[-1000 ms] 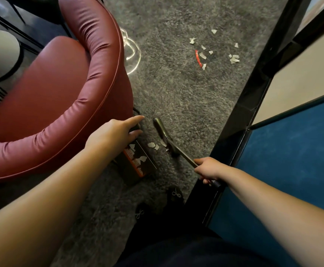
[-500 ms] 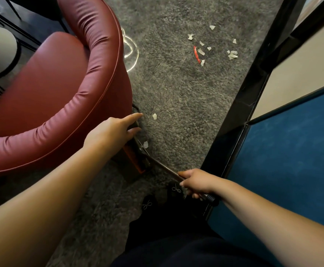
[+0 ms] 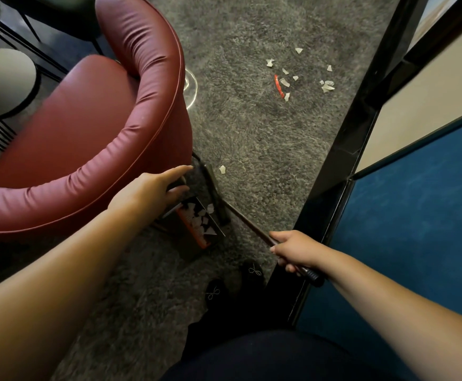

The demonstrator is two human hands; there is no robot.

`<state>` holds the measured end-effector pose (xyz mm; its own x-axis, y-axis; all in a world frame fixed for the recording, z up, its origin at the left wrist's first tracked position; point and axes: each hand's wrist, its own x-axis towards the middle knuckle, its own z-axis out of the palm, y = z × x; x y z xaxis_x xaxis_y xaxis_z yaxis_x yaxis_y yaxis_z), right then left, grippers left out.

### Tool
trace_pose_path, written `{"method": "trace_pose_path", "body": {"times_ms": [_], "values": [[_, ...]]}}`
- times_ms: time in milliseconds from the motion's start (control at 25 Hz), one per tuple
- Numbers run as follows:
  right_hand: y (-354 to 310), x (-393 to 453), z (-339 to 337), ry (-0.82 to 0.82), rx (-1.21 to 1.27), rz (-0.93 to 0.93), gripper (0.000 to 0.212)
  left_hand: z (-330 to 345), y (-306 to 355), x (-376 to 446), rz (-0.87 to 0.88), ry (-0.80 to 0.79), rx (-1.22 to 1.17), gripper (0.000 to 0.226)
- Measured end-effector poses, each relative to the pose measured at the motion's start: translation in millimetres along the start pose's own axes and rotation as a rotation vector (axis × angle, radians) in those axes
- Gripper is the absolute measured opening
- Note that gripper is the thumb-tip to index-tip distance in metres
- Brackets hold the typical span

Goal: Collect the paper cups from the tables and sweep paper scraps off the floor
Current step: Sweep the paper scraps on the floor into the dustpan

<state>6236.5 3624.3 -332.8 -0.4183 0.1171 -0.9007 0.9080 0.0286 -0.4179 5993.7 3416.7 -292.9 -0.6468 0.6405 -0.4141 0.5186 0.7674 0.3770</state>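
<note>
Head view, dustpan (image 3: pixel 196 232) holding white paper scraps (image 3: pixel 201 220)

One head-worn camera (wide-angle) looks steeply down, close over the grey carpet (image 3: pixel 265 138).

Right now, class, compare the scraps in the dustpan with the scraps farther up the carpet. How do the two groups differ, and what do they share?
The scraps in the dustpan lie packed close together; the far scraps are scattered loosely.
The dustpan scraps sit beside the broom head; the far scraps lie well beyond it, untouched.
The far scraps include a red strip; those in the dustpan look all white.
Both groups are small torn pieces of pale paper.
</note>
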Motion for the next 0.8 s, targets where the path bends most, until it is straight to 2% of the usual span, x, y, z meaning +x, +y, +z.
{"method": "trace_pose_path", "body": {"times_ms": [200,360,520,800], "values": [[-10,16,-1,0.075,0.039,-0.005,0.048,-4,-6,-2,0.053,-0.008,0.049,0.051],[-21,46,5,0.092,-0.022,0.029,0.044,-1,-9,-2,0.060,0.022,0.125,0.051],[-38,69,24,0.023,-0.064,0.069,0.036,0,-13,-3,0.055,0.026,0.130,0.051],[-44,49,49,-0.114,-0.037,0.091,0.046,0,-25,-11,0.049,0.049,0.141,0.050]]}}
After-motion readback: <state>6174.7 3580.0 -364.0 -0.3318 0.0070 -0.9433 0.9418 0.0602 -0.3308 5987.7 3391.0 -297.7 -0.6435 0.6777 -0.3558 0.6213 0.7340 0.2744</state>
